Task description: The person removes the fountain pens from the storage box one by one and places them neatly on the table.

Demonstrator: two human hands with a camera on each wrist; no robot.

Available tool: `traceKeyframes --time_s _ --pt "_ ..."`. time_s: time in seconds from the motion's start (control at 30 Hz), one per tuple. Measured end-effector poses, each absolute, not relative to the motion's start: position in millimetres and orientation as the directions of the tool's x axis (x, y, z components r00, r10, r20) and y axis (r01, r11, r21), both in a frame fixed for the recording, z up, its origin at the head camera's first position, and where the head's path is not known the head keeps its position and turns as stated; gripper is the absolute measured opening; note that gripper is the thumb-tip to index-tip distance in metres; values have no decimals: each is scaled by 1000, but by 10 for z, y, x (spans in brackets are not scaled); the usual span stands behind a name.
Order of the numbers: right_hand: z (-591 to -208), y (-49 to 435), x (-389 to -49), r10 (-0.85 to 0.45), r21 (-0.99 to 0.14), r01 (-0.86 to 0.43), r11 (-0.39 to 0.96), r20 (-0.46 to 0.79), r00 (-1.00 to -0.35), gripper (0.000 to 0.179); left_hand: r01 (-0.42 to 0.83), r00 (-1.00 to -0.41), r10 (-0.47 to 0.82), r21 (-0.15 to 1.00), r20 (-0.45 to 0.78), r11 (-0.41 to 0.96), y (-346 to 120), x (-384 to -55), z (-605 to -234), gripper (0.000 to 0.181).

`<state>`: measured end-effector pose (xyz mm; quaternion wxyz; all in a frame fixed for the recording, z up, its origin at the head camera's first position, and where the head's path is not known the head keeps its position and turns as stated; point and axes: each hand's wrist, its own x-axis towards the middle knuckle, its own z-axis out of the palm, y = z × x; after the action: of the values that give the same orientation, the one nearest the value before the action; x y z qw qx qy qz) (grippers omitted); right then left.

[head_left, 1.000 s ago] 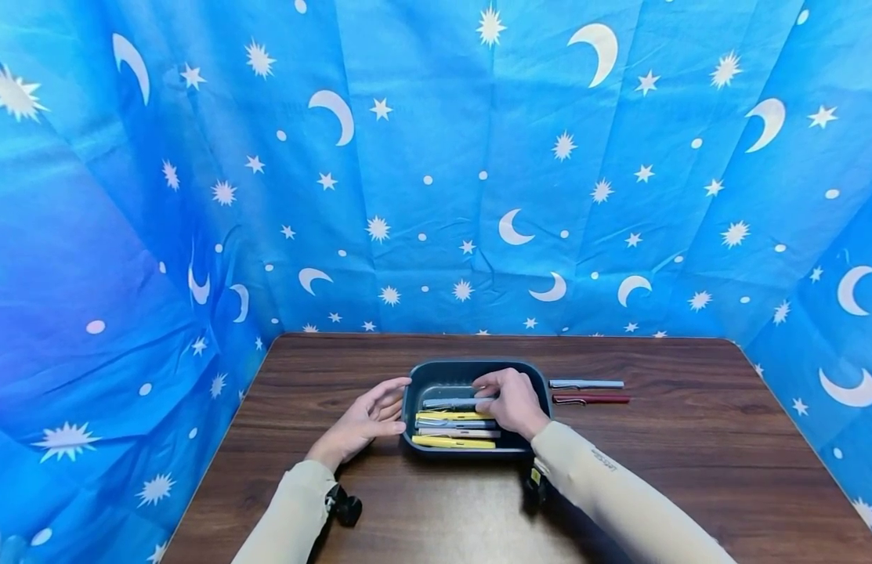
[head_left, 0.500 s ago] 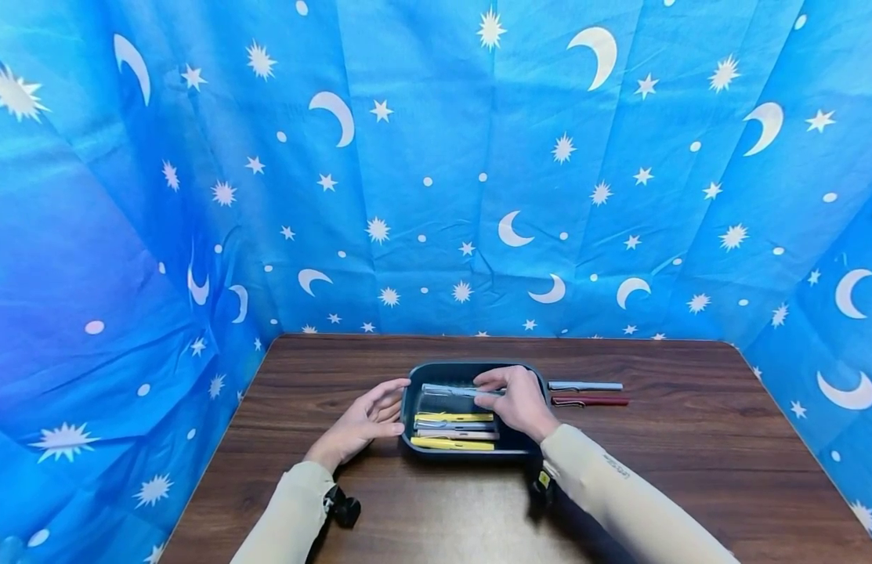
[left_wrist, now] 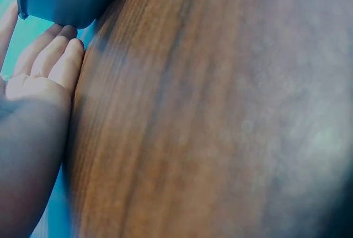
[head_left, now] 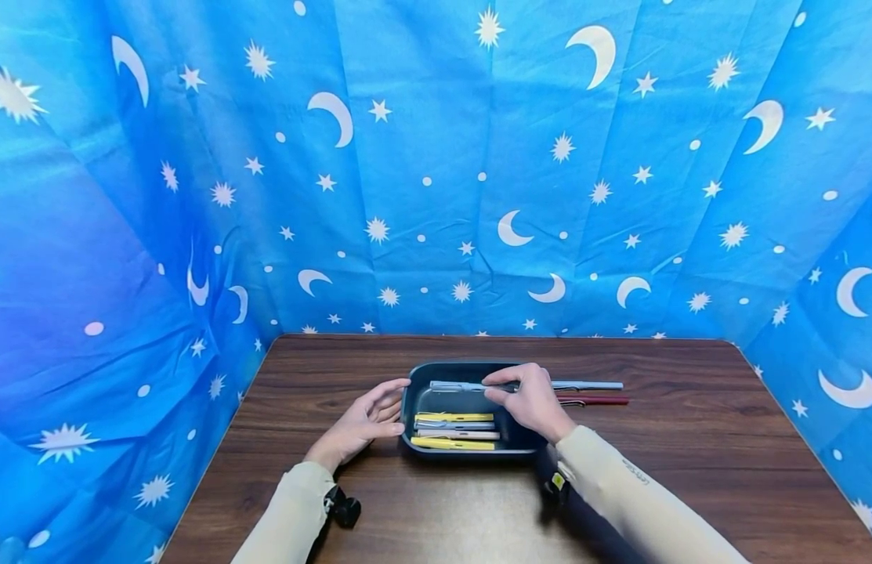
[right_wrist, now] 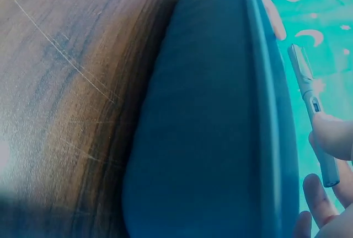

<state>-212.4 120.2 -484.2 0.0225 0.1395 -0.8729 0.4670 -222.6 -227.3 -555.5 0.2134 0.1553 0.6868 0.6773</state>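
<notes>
Four pens lie roughly parallel in the near half of the dark bin: an upper yellow pen, a grey-blue pen, a pinkish pen and a lower yellow pen. Over the far half of the bin, the pale blue pen is pinched by the right hand around its barrel, capped end pointing toward the bin's left wall. The left hand grasps nothing, its relaxed fingers touching that left wall. On the counter to the right of the bin lie a second blue pen and a dark red pen, their bin-side ends hidden by the right hand.

The pale blue pen looks light, rigid and smooth, so it could roll or swivel in a loose pinch. Mid-barrel, near its likely balance point, seems the sound hold; tugging at the cap might pull it off. The bin seems stiff and light enough to slide, best steadied at an end wall.
</notes>
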Motion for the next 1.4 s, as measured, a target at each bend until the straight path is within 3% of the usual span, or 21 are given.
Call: traceKeyframes --time_s 0.43,1.4 --pt "-4778 1540 -2082 -213 -807 -300 508 220 -952 17 -73 -859 506 997 -80 33 -2262 -2226 -5552 75" --pt "-4815 2435 -2015 -35 -726 -245 642 292 -956 17 -72 -862 500 997 -82 39 -2263 -2220 -5543 76"
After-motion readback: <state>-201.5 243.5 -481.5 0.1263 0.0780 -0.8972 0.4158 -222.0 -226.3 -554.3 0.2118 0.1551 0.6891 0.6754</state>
